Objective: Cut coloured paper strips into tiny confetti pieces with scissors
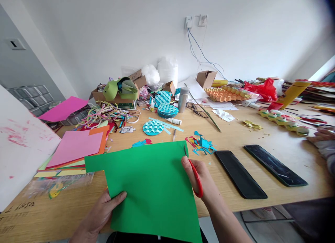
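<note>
A large green sheet of paper [151, 187] is held up over the table's front edge. My left hand [104, 208] grips its left side, thumb on top and fingers behind. In my right hand [199, 176] is a pair of red-handled scissors [196, 180], its dark blade lying over the sheet's top right corner. A strip along the top of the sheet juts out to the left, partly cut from the rest. Beyond the sheet lie blue and red paper scraps [205, 144] and a round blue woven-paper piece [153, 127].
Coloured paper sheets [75, 148] are stacked at the left. Two phones, a black one [239, 175] and another [274, 164], lie at the right. A grey thermos [183, 100], egg cartons [225, 95] and craft supplies stand at the back. Another person's hand [321, 136] rests at the right edge.
</note>
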`<state>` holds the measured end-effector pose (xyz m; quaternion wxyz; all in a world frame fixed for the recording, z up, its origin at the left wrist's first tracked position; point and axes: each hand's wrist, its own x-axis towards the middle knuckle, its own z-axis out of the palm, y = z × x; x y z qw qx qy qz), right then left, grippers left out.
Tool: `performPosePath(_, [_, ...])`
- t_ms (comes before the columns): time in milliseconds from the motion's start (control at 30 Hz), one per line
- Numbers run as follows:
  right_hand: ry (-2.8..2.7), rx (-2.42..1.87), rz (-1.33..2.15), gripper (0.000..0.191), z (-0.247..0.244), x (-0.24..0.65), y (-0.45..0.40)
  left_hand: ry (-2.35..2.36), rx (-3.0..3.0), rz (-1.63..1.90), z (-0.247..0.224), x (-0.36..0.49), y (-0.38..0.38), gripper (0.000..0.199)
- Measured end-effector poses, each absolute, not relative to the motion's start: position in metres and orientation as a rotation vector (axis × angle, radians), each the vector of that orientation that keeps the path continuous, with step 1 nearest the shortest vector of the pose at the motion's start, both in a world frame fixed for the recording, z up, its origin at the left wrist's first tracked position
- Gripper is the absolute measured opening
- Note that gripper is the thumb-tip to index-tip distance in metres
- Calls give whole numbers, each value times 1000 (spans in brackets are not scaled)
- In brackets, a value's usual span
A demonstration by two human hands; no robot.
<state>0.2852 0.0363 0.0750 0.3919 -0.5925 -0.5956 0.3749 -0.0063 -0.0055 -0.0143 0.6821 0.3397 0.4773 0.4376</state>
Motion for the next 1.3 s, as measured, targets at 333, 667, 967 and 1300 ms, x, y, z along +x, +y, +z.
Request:
performPosePath(333, [-1515,-1500,912,58,71,285,36,1086,755,966,-13,-6,-6,56])
performPosePath(667, [-1453,-1566,967,62,68,284,38,1094,766,975,-14,-7,-6,56])
performPosePath(967, [-1505,-1528,927,60,69,285,39,1118,766,987,-12,-4,-6,54])
performPosePath(1300, [-1537,-1518,1057,58,80,288,36,1081,761,997,-12,-6,-7,59])
